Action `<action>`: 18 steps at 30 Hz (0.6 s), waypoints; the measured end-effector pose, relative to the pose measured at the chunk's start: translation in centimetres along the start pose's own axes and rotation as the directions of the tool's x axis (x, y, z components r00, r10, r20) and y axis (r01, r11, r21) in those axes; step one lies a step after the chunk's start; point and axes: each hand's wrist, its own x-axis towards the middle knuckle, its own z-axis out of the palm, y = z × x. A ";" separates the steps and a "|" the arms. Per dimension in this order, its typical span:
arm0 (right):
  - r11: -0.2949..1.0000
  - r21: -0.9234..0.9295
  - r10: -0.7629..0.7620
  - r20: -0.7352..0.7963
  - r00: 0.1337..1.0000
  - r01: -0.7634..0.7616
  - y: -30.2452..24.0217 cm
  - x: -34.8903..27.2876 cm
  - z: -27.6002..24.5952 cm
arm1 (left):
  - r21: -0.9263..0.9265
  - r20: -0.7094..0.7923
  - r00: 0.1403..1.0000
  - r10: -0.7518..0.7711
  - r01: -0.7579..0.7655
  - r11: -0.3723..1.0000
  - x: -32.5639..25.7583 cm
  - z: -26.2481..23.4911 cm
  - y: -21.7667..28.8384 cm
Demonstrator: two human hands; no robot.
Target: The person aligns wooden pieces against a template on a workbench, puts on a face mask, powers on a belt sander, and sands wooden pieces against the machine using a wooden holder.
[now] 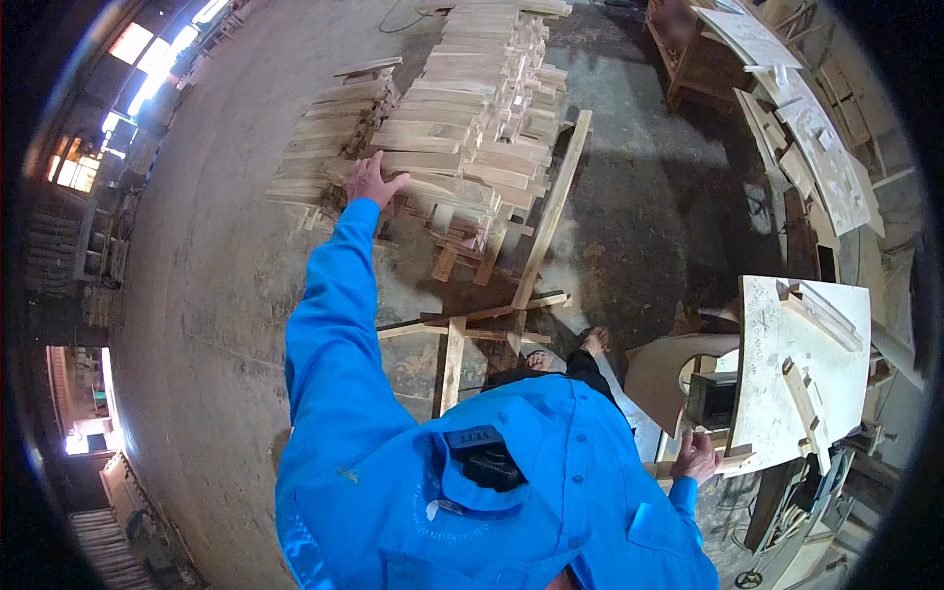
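My left hand [372, 182] reaches out with thumb and fingers apart, over the near left edge of a long stack of pale, slightly curved wooden slats [429, 133]. Nothing shows in its grasp. A smaller pile of slats [324, 147] lies just left of it. Low at the right, my right hand [696, 455] has its fingers curled at a short wooden piece [736, 459] beside the near edge of a white board [762, 393]. Part of that grip is hidden. Two notched wooden pieces [808, 408] rest on the board.
A long wooden beam [556, 206] slants beside the stack. Crossed wooden bars [454, 359] stand in front of my body. A dark machine part [713, 398] sits next to the white board. More panels [821, 147] line the right side, and a wooden cabinet [688, 59] stands far right.
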 end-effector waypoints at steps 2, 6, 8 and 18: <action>1.000 -0.009 0.011 0.017 1.000 -0.011 -0.2 0.1 -0.1 | 0.015 -0.010 0.999 0.042 -0.042 0.999 -0.1 -0.1 -0.2; 1.000 -0.006 0.012 0.029 0.999 -0.012 -0.5 0.1 -0.5 | 0.115 -0.139 0.963 0.230 -0.215 0.970 0.7 0.4 -0.9; 1.000 -0.010 0.003 0.025 1.000 -0.002 -0.4 0.3 -0.3 | 0.121 -0.155 0.939 0.306 -0.289 0.950 1.8 0.1 -1.4; 1.000 -0.019 -0.014 -0.028 1.000 0.014 0.6 0.6 1.4 | 0.166 -0.009 0.835 0.551 -0.542 0.824 2.0 -3.6 -1.5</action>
